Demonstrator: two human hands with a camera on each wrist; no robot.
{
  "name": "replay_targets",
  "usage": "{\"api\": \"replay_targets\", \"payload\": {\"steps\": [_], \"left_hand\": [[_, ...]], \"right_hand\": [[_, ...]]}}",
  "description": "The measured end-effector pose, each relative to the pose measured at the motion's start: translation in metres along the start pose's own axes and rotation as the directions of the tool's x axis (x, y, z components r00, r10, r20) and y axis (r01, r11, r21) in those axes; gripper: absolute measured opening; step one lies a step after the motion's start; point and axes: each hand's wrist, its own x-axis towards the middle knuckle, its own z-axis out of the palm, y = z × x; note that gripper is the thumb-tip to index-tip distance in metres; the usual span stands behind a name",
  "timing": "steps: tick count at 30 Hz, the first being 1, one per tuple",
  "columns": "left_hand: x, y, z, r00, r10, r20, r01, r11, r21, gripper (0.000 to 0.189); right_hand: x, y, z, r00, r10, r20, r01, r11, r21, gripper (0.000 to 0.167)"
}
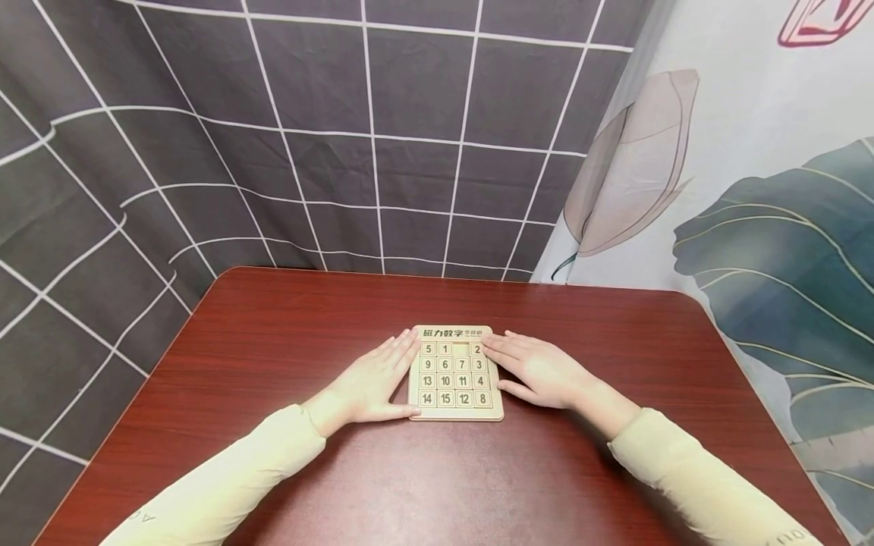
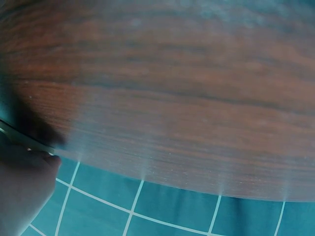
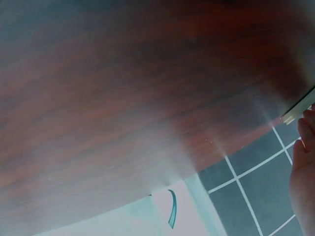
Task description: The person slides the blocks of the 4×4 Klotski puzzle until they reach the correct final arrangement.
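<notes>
A pale wooden number sliding puzzle [image 1: 456,414] lies flat on the table, its printed heading at the far side. Its top row reads 5, 1, a gap, then 2; tile 8 sits at the near right corner. My left hand [image 1: 372,385] lies along the left edge, fingers straight and thumb stretched to the near left corner. On the opposite side my right hand [image 1: 542,371] rests with extended fingers at the frame's upper right and the thumb against the right edge. Part of the puzzle's edge [image 3: 299,107] shows beside the right fingers in the right wrist view.
The reddish-brown wooden table [image 1: 300,318] has rounded far corners. Behind it hangs a dark grey curtain [image 1: 416,174] with white grid lines. A white curtain [image 1: 628,265] with large leaf prints hangs at the right.
</notes>
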Motion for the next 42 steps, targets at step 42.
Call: {"api": "replay_targets", "payload": {"steps": [42], "left_hand": [[0.0, 0.001, -0.002, 1.0, 0.006, 0.003, -0.006, 1.0, -0.017, 0.108]], "right_hand": [[-0.014, -0.018, 0.002, 0.992, -0.103, -0.07, 0.099, 0.994, -0.05, 0.061]]}}
